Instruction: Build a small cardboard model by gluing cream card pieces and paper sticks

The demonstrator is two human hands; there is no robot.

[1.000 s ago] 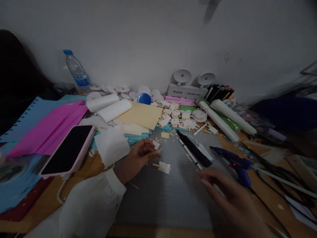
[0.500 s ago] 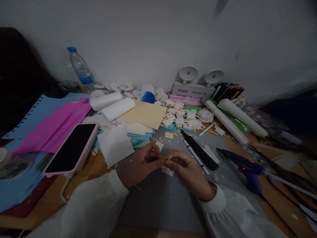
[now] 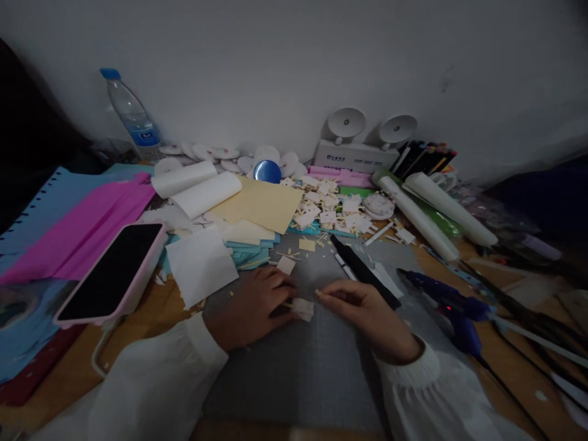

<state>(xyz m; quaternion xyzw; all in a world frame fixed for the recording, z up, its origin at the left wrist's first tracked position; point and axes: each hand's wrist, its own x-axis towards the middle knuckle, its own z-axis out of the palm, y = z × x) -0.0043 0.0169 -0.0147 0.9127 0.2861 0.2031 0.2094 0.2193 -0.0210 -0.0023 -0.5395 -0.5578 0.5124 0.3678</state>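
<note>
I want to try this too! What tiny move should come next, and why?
Probably move the right hand leftward to the nearer small paper square: that hand seems to pinch a tiny pale piece, and the left hand has its thumb right by the square.

Speck [image 3: 318,293] pinched in the right hand [image 3: 374,313]: too small for us to name. Paper tag [image 3: 304,310]: stick partly hidden by the left hand [image 3: 252,308]. Sleeves [image 3: 158,372]: cut off below. Box [image 3: 356,158]: smaller print we cannot read.
</note>
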